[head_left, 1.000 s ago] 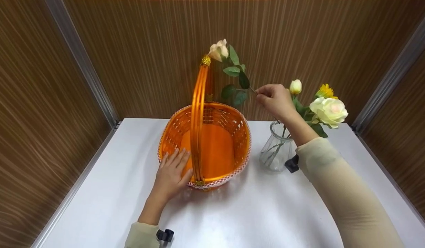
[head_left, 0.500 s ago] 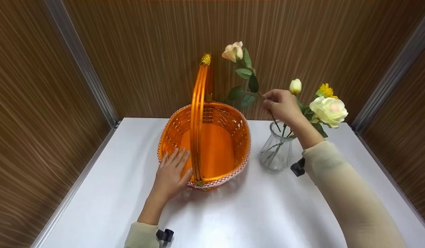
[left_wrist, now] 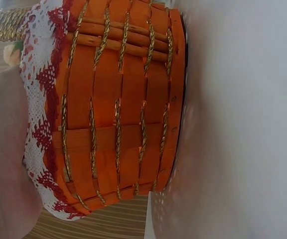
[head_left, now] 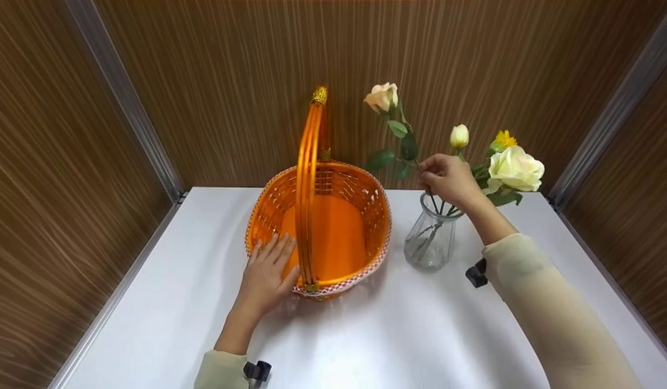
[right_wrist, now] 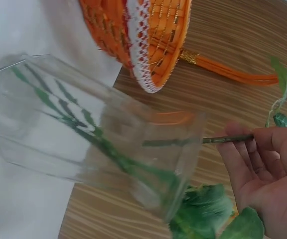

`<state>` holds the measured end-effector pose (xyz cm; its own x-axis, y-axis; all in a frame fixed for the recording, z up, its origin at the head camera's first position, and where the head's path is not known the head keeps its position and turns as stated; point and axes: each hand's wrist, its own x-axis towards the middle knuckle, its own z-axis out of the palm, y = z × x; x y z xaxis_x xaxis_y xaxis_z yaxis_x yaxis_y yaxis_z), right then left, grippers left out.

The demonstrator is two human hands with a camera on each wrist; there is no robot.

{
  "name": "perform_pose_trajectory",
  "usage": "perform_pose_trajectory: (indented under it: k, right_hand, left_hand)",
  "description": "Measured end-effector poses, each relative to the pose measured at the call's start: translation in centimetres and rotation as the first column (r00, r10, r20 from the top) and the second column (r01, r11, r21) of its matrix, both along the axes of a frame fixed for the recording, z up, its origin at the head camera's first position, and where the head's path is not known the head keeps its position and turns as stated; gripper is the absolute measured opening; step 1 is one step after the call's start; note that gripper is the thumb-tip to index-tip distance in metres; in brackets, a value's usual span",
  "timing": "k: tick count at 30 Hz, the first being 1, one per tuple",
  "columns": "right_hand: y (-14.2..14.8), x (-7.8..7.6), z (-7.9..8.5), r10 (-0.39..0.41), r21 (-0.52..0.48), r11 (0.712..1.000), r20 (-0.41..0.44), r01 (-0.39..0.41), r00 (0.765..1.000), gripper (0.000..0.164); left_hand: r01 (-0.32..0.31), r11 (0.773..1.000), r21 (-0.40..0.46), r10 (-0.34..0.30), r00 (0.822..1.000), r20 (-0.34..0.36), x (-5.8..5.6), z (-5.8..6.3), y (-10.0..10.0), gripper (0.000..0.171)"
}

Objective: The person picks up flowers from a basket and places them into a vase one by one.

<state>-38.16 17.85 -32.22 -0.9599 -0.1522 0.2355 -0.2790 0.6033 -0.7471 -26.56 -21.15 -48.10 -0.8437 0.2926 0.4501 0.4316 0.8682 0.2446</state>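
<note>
My right hand (head_left: pixel 446 178) pinches the stem of a pale pink rose (head_left: pixel 382 98) between thumb and fingers, above the glass vase (head_left: pixel 429 243). In the right wrist view the lower end of that stem (right_wrist: pixel 176 142) is inside the vase mouth. My left hand (head_left: pixel 265 275) rests with extended fingers over the near left rim of an orange woven basket (head_left: pixel 337 237). Seen from the left wrist, the basket's side (left_wrist: pixel 113 119) carries a red and white lace trim (left_wrist: pixel 41 114) at the hand.
Leaning right in the vase are a cream rose (head_left: pixel 516 169), a white tulip (head_left: pixel 459 136) and a yellow flower (head_left: pixel 504 140). The basket's tall handle (head_left: pixel 307 189) arches up left of the held rose. Wood-grained panels (head_left: pixel 230 81) enclose the white table (head_left: pixel 166 302).
My right hand has moved right and down with the rose, bringing its stem end from above the vase into the mouth. My left hand stays on the basket rim.
</note>
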Motion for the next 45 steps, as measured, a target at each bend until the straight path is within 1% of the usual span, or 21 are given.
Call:
perform_pose_trajectory:
  k: [4,6,10,12,16,18,20,23,27,29,31,35,38,45]
  right_hand:
    - [0.8,0.3,-0.9,0.023,-0.008,1.000,0.029,-0.022,0.999,0.024]
    - [1.1,0.6,-1.3,0.019,-0.020,1.000,0.032,-0.018,0.999,0.027]
    - [1.4,1.2,-1.9,-0.010,-0.069,0.998,0.024,0.011,1.000,0.022]
    - [1.3,1.5,-2.2,-0.029,-0.072,0.997,0.001,0.029,1.000,0.020]
    - [0.9,2.0,-2.6,-0.070,-0.041,0.997,-0.071,0.067,0.995,0.024]
    - [0.6,2.2,-2.8,-0.083,-0.039,0.996,-0.107,0.079,0.991,0.022]
    - [0.5,2.2,-3.1,-0.089,-0.059,0.995,-0.140,0.081,0.986,0.020]
    - [0.4,2.4,-3.7,-0.104,-0.128,0.988,-0.174,0.082,0.979,0.021]
    - [0.3,2.9,-4.4,-0.156,-0.168,0.978,-0.181,0.125,0.971,0.018]
    - [0.3,3.1,-4.6,-0.185,-0.151,0.976,-0.189,0.158,0.964,0.017]
    - [0.4,3.3,-4.6,-0.210,-0.112,0.975,-0.206,0.191,0.956,0.015]
    - [0.6,3.6,-4.7,-0.228,-0.039,0.974,-0.249,0.225,0.941,0.014]
    - [0.9,3.8,-4.8,-0.224,-0.006,0.973,-0.261,0.230,0.939,0.014]
    - [1.2,3.9,-4.9,-0.207,-0.001,0.977,-0.248,0.214,0.946,0.017]
  left_hand:
    - [0.003,1.000,-0.004,-0.003,1.000,-0.004,0.0,-0.1,0.1,0.060]
    - [0.005,1.000,-0.005,-0.006,1.000,-0.009,0.0,-0.1,0.1,0.060]
    - [0.009,1.000,-0.004,-0.009,1.000,-0.014,0.0,-0.2,0.1,0.060]
    - [0.012,1.000,-0.001,-0.012,1.000,-0.018,0.0,-0.2,0.1,0.060]
    - [0.016,1.000,0.003,-0.016,1.000,-0.020,0.1,-0.2,0.1,0.060]
    - [0.015,1.000,0.002,-0.015,1.000,-0.018,0.1,-0.1,0.0,0.060]
    - [0.009,1.000,-0.002,-0.009,1.000,-0.016,0.1,0.0,-0.1,0.060]
    - [0.001,1.000,-0.007,-0.001,1.000,-0.010,0.0,0.0,-0.2,0.060]
    - [-0.001,1.000,-0.002,0.001,1.000,-0.010,0.0,0.0,-0.2,0.060]
    - [0.002,1.000,-0.001,-0.002,1.000,-0.015,0.0,0.1,-0.1,0.060]
    - [0.003,1.000,0.002,-0.003,1.000,-0.019,0.0,0.1,0.0,0.060]
    - [0.005,1.000,0.009,-0.005,1.000,-0.027,0.0,0.1,0.0,0.060]
    - [0.011,1.000,0.009,-0.011,1.000,-0.030,0.0,0.0,0.0,0.060]
    - [0.007,1.000,0.004,-0.007,1.000,-0.006,0.0,-0.2,-0.1,0.060]
